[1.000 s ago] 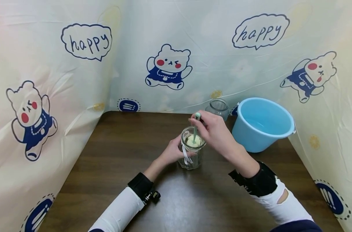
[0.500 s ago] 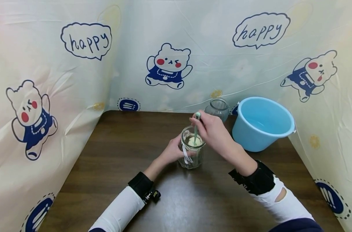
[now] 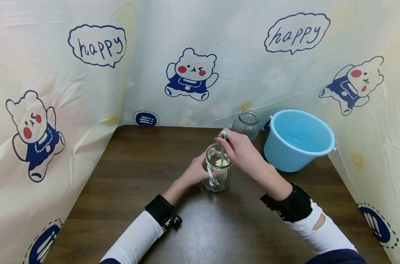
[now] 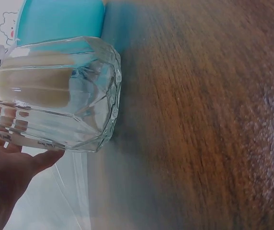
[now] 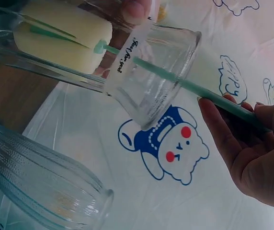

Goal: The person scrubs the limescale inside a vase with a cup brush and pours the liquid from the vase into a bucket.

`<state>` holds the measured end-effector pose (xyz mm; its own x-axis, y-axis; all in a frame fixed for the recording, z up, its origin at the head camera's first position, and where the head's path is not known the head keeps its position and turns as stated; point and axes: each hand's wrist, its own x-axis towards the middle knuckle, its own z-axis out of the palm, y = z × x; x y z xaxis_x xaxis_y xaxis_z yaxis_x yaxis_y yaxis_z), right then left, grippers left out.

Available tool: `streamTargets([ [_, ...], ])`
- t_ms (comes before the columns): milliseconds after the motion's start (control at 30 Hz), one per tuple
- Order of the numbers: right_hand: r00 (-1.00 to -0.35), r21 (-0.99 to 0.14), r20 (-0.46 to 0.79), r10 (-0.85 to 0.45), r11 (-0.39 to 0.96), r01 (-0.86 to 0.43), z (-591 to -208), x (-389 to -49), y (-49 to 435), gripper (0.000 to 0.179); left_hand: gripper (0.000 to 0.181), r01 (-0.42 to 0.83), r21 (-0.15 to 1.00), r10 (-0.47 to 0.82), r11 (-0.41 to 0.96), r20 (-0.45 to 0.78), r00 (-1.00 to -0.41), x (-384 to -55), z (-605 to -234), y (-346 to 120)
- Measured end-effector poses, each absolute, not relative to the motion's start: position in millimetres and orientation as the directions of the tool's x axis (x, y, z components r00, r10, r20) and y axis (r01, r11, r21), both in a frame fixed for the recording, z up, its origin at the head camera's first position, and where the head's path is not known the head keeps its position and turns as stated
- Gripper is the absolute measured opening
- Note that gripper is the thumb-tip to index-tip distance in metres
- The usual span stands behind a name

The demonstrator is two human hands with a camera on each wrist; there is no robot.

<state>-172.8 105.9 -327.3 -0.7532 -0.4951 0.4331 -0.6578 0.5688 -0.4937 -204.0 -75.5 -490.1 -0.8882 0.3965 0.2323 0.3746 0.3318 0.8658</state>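
A clear glass jar (image 3: 216, 184) with a white ribbon round its neck stands upright on the table. My left hand (image 3: 194, 171) grips its side, with the thumb across the front. Inside the jar sits the cream sponge head (image 5: 67, 40) of a sponge bottle brush, its green handle (image 5: 211, 97) rising out through the mouth. Above the rim, my right hand (image 3: 247, 152) pinches the upper end of that handle between thumb and fingers. In the left wrist view the sponge shows through the glass, a gap between it and the jar's thick base (image 4: 101, 96).
Behind my right hand stands a second glass jar (image 3: 247, 128), close to the printed curtain (image 3: 193, 33). A light blue bucket (image 3: 293, 154) is at the back right of the brown wooden table (image 3: 147, 157).
The sponge head has gone deeper into the jar, and my right hand has come down slightly with the handle. My left hand keeps its hold on the jar.
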Motion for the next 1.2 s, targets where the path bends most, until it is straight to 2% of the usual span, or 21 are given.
streamTargets([
  [300, -0.729, -0.529, 0.523, -0.442, 0.503, -0.684, -314.8, -171.0, 107.9, 0.021, 0.079, 0.359, 0.874, 0.414, 0.328, 0.209, -0.886, -205.3, -489.7, -75.3],
  [633, -0.802, -0.6, 0.408, -0.436, 0.534, -0.596, -345.8, -176.8, 106.4, 0.025, 0.078, 0.363, 0.877, 0.403, 0.315, 0.223, -0.888, -196.8, -476.7, -74.7],
  [800, -0.807, -0.596, 0.388, -0.446, 0.546, -0.589, -349.2, -177.8, 107.0, 0.027, 0.079, 0.382, 0.871, 0.41, 0.308, 0.24, -0.88, -190.4, -459.5, -74.3],
  [1033, -0.801, -0.6, 0.442, -0.403, 0.53, -0.599, -340.3, -175.0, 107.2, 0.029, 0.078, 0.38, 0.866, 0.406, 0.325, 0.235, -0.883, -204.7, -485.0, -74.7],
  [1200, -0.822, -0.624, 0.397, -0.408, 0.537, -0.568, -350.5, -174.8, 104.4, 0.027, 0.082, 0.38, 0.866, 0.415, 0.325, 0.23, -0.88, -206.9, -491.7, -76.4],
])
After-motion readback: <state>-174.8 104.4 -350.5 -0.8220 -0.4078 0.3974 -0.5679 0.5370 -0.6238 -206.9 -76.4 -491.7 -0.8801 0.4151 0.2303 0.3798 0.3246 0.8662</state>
